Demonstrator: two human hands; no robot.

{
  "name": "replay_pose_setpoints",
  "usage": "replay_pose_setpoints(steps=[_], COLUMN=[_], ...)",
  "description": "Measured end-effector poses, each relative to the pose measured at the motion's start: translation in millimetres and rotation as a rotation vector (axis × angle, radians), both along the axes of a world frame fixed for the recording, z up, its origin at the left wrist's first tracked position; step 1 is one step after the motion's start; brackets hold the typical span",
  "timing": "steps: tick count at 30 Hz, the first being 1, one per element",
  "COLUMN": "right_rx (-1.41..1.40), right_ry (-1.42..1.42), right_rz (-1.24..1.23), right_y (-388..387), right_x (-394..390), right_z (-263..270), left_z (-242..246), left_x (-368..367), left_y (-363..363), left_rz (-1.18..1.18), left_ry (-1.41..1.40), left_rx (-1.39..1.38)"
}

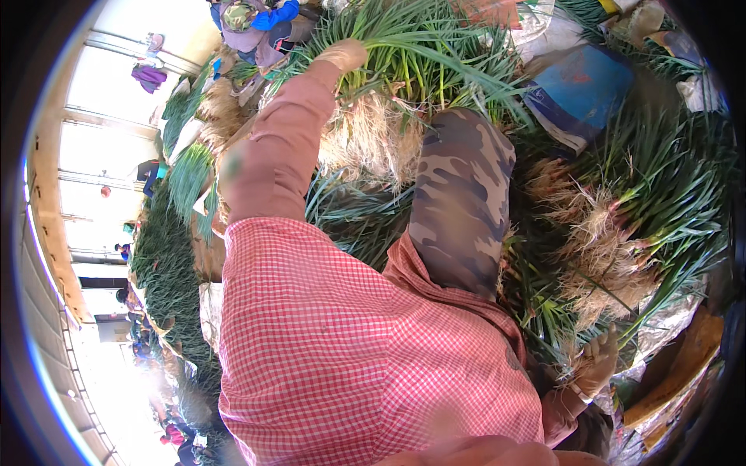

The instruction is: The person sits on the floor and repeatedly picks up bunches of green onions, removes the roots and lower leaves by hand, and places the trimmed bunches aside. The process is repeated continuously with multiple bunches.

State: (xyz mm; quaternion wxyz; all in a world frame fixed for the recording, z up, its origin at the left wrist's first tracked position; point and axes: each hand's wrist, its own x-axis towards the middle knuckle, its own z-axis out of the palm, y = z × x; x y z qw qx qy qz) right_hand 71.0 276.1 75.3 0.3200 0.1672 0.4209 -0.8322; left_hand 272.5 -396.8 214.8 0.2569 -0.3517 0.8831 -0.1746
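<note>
My left hand (344, 55), in a pale glove, reaches to the top of the head view and appears closed around green onion leaves (402, 42) that fan out to the right. Below it lies a thick bunch with pale, stringy roots (373, 137). At the lower right, my right hand (595, 361), also gloved, has its fingers apart beside thin roots and leaves; whether it touches them is unclear. More green onions with tangled roots (612, 262) lie just above that hand.
My knee in camouflage trousers (460, 198) stands between the onion piles. A blue sack (583, 87) lies at the upper right. A brown curved piece (676, 367) is at the lower right edge. Another person (256, 23) sits at the top left; long onion heaps (160, 262) line the left.
</note>
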Motion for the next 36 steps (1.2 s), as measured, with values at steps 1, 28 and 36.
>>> replay_pose_setpoints(steps=[1, 28, 36], right_rx=[0.032, 0.019, 0.005], right_ry=[-0.014, -0.059, -0.041], right_rz=[-0.005, -0.027, -0.004], right_y=[-1.1, -12.4, -11.2], right_x=[-0.1, -3.8, -4.0], right_z=[0.1, -5.1, -2.1], left_z=[3.2, 16.4, -27.5], left_x=[8.2, 26.7, -31.0], left_y=[-9.1, -10.6, 30.1], left_rz=[-0.229, 0.464, 0.463], left_ry=[-0.295, 0.945, 0.287], left_rx=[-0.151, -0.124, -0.006])
